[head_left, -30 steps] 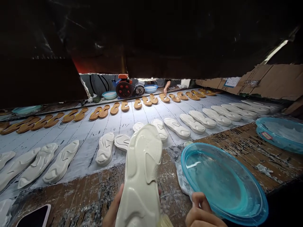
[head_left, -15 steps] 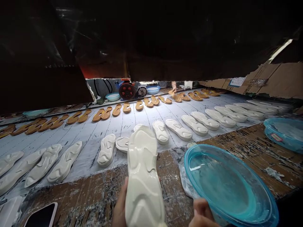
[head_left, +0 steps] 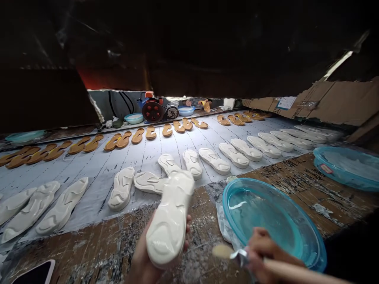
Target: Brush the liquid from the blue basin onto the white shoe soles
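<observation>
A glossy white shoe sole (head_left: 170, 221) rests in my left hand (head_left: 145, 252), whose fingers wrap round it from below; its toe end tilts up and away. My right hand (head_left: 263, 252) grips a brush (head_left: 223, 251) with pale bristles, a silvery ferrule and a light handle. The bristles are a short way right of the sole, apart from it. Just beyond my right hand stands a teal basin (head_left: 274, 221) holding cloudy liquid. White soles (head_left: 149, 182) lie on the sheet right behind the held one.
Several white soles (head_left: 237, 156) line the near side of the white conveyor belt (head_left: 166, 148); tan soles (head_left: 149, 133) line the far side. A phone (head_left: 35, 272) lies front left, another teal basin (head_left: 346, 167) at right. Dark panels hang overhead. A co-worker's hand (head_left: 204, 104) holds a tan sole.
The held sole has come lower and tilted, its heel now fully visible. The brush has come into view in my right hand. Across the belt, a co-worker has lifted a tan sole away.
</observation>
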A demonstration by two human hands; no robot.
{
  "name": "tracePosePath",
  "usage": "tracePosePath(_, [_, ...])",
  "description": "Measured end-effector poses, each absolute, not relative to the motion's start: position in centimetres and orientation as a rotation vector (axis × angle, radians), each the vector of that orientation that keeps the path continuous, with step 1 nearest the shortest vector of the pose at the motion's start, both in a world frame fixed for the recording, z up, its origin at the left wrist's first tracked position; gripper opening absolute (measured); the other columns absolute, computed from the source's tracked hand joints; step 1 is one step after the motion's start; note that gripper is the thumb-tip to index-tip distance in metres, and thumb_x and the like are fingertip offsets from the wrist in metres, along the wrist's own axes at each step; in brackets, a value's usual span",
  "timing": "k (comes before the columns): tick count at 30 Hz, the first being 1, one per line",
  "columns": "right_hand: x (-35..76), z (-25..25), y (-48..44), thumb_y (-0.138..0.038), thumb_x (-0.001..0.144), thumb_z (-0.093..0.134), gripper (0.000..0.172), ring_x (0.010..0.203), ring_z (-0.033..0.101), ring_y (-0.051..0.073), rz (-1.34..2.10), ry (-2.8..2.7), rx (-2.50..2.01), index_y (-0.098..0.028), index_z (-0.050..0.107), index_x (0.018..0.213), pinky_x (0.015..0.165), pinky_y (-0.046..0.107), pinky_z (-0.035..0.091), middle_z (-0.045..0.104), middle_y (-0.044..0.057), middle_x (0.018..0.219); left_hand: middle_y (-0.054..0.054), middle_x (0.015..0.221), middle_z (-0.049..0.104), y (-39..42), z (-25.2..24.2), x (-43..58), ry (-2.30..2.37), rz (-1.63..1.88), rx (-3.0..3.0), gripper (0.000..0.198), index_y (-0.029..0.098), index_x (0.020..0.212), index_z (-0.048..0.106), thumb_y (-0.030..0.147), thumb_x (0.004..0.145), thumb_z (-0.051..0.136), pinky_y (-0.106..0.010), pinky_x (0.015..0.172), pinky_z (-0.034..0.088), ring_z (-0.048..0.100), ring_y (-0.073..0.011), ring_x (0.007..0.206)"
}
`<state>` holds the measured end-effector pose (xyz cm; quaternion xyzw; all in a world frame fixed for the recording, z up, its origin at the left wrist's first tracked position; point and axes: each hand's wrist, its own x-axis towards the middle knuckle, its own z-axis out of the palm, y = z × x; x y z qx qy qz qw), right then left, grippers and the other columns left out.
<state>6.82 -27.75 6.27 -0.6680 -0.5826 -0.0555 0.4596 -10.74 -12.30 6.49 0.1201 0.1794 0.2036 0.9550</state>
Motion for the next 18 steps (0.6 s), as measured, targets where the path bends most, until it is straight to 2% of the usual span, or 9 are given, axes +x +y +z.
tracePosePath(3, [9.8, 6.5, -28.3, -0.045, 0.077, 0.044, 0.029, 0.046, 0.052, 0.012, -0.119, -0.967, -2.032, -0.021, 0.049, 0.060, 0.048, 0.020, 0.042, 0.051, -0.004, 0.047, -0.003, 0.111, 0.058, -12.3, 5.2, -11.5, 0.185, 0.663, 0.258, 0.037, 0.025, 0.105, 0.056, 0.034, 0.085, 0.027, -0.044, 0.093, 0.033, 0.048, -0.0211, 0.107])
tracePosePath(5, [11.3, 5.8, -28.1, -0.048, 0.075, 0.044, 0.033, 0.038, 0.048, 0.011, -0.047, -0.891, -2.152, -0.021, 0.053, 0.058, 0.043, 0.021, 0.037, 0.045, -0.005, 0.039, 0.005, 0.114, 0.055, -12.7, 3.7, -11.9, 0.134, 0.593, 0.262, 0.032, 0.036, 0.102, 0.056, 0.029, 0.083, 0.031, -0.050, 0.095, 0.027, 0.044, -0.0213, 0.111])
tracePosePath(6, [11.8, 5.3, -28.0, -0.049, 0.074, 0.045, 0.034, 0.036, 0.047, 0.012, -0.002, -0.888, -2.188, -0.021, 0.054, 0.058, 0.044, 0.022, 0.037, 0.044, -0.005, 0.036, 0.006, 0.114, 0.055, -13.0, 2.8, -11.9, 0.137, 0.500, 0.271, 0.031, 0.036, 0.101, 0.057, 0.031, 0.082, 0.033, -0.054, 0.095, 0.025, 0.042, -0.0237, 0.112])
tracePosePath(7, [12.2, 4.8, -27.7, -0.051, 0.072, 0.045, 0.035, 0.037, 0.048, 0.013, 0.051, -0.887, -2.216, -0.020, 0.056, 0.058, 0.045, 0.023, 0.038, 0.045, -0.004, 0.036, 0.002, 0.114, 0.056, -13.2, 1.9, -11.9, 0.149, 0.402, 0.280, 0.032, 0.033, 0.102, 0.058, 0.036, 0.081, 0.034, -0.056, 0.094, 0.024, 0.042, -0.0267, 0.112])
tracePosePath(10, [12.6, 3.6, -27.2, -0.054, 0.065, 0.047, 0.038, 0.041, 0.052, 0.017, 0.211, -0.915, -2.251, -0.020, 0.058, 0.054, 0.043, 0.024, 0.038, 0.051, -0.001, 0.039, -0.011, 0.112, 0.056, -13.9, -0.9, -11.5, 0.221, 0.245, 0.289, 0.051, 0.017, 0.107, 0.057, 0.052, 0.077, 0.034, -0.054, 0.093, 0.028, 0.042, -0.0316, 0.111])
tracePosePath(14, [12.1, 4.1, -27.7, -0.056, 0.070, 0.041, 0.042, 0.037, 0.047, 0.013, 0.225, -0.848, -2.220, -0.020, 0.054, 0.053, 0.045, 0.022, 0.038, 0.043, -0.004, 0.036, -0.012, 0.117, 0.052, -14.0, -1.8, -10.7, 0.296, 0.168, 0.288, 0.058, 0.012, 0.112, 0.053, 0.053, 0.077, 0.032, -0.050, 0.091, 0.031, 0.044, -0.0296, 0.109])
tracePosePath(18, [11.0, 5.2, -28.2, -0.058, 0.072, 0.039, 0.045, 0.035, 0.044, 0.011, 0.164, -0.859, -2.119, -0.020, 0.053, 0.052, 0.040, 0.020, 0.036, 0.039, -0.005, 0.033, -0.015, 0.110, 0.056, -13.4, 1.0, -9.4, 0.301, 0.110, 0.322, 0.069, 0.006, 0.111, 0.052, 0.055, 0.077, 0.017, -0.047, 0.087, 0.035, 0.049, -0.0288, 0.102])
